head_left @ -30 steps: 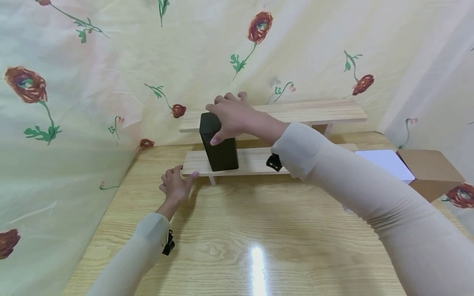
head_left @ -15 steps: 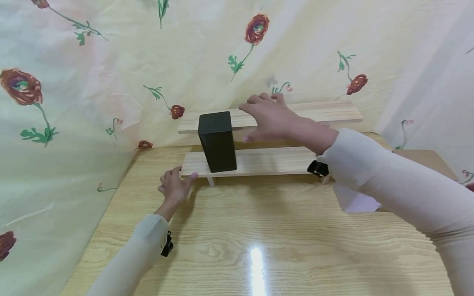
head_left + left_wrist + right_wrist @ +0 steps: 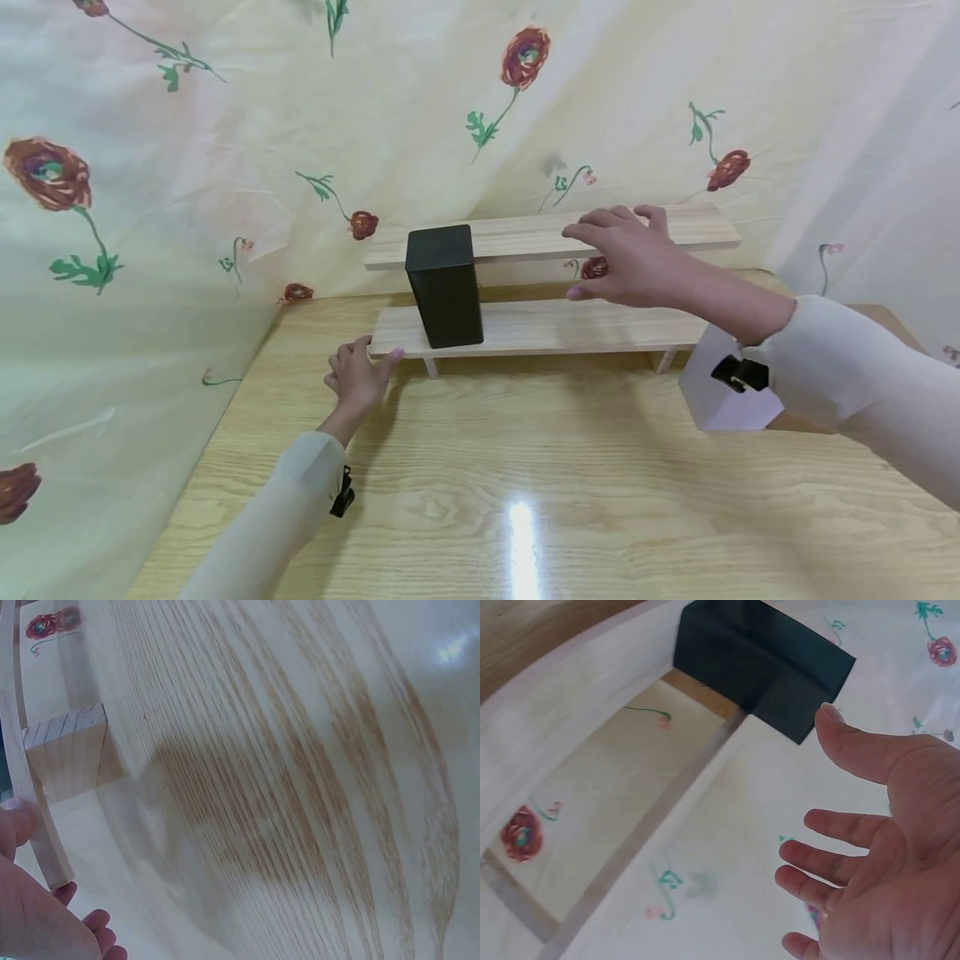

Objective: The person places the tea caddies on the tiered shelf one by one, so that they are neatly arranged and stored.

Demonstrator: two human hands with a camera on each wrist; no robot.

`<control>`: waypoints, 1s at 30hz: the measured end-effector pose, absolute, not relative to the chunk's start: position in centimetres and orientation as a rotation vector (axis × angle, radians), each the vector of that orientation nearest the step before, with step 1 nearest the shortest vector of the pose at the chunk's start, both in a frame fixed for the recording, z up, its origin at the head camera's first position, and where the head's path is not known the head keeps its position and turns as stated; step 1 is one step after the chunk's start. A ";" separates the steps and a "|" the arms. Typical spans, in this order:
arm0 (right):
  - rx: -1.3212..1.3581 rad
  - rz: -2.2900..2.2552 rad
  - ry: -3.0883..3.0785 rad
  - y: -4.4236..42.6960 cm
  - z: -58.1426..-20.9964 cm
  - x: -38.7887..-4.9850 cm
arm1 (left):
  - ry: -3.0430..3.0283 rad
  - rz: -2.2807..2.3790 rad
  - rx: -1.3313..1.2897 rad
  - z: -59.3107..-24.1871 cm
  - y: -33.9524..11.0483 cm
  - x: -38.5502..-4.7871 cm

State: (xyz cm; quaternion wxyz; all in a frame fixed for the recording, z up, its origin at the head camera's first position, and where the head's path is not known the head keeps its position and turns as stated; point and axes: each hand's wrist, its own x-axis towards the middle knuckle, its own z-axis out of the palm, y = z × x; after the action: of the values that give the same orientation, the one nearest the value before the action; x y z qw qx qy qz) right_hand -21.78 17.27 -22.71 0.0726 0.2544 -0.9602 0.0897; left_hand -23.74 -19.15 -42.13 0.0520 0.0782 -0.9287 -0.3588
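A tall black rectangular box stands upright on the left part of the lower board of a two-tier wooden shelf. At that board's left end, my left hand pinches the corner between thumb and fingers. The left wrist view shows the thumb against the board and fingertips curled past its end. My right hand hovers in front of the shelf's right half, apart from the box, fingers spread and holding nothing. In the right wrist view the black box lies beyond the thumb.
The shelf's upper board runs behind the box. On the right, partly behind my right arm, stand a white box and a brown cardboard box. A flower-patterned cloth hangs behind the wooden table.
My right hand has let go of the black box and moved off to the right. The box stays upright on the lower board. My left hand keeps its hold on the board's end.
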 end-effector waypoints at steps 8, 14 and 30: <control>0.729 0.283 -2.886 19.3 -23.5 -21.0 | -2.822 -1.092 0.251 -42.0 -19.1 -23.7; 0.707 0.276 -2.919 21.1 -24.2 -20.3 | -2.822 -1.092 0.257 -42.1 -19.1 -23.5; 0.703 0.284 -2.966 27.4 -26.7 -19.2 | -2.837 -1.062 0.244 -42.1 -19.0 -23.7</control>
State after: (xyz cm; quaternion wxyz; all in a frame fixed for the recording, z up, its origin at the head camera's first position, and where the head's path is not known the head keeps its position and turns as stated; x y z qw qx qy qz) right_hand -19.22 27.45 -26.66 0.0399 0.2294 -0.9681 0.0927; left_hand -23.73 -18.96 -42.08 0.0514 0.0802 -0.9322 -0.3491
